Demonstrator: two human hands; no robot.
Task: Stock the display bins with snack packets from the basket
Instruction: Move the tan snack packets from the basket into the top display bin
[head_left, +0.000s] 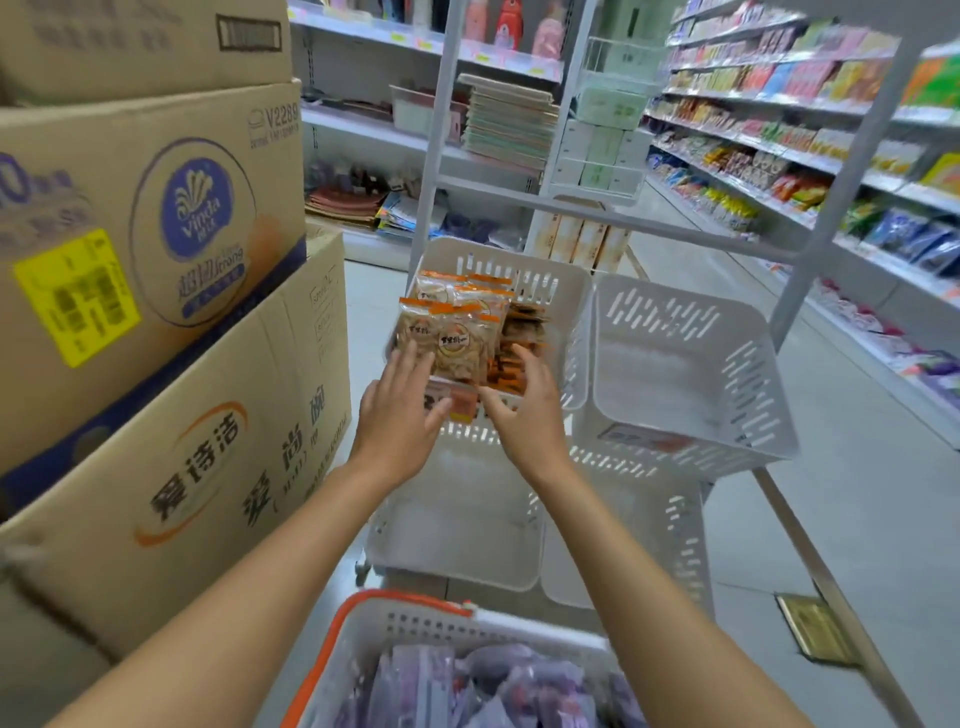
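Orange-and-clear snack packets (457, 322) stand stacked in the upper left white display bin (566, 291). My left hand (397, 410) has straight fingers touching the front of the stack. My right hand (524, 410) reaches over the bin's front rim, fingers against the packets' right side. The upper right bin (691, 374) holds no packets. Two lower white bins (467, 519) sit below. At the bottom edge is the white basket (415, 623) with an orange handle, filled with purple snack packets (493, 686).
Stacked cardboard boxes (156, 312) crowd the left side. A white metal rack frame (810, 260) carries the bins. Store shelves (779, 156) full of goods line the aisle at right, with grey floor (857, 519) beside the rack.
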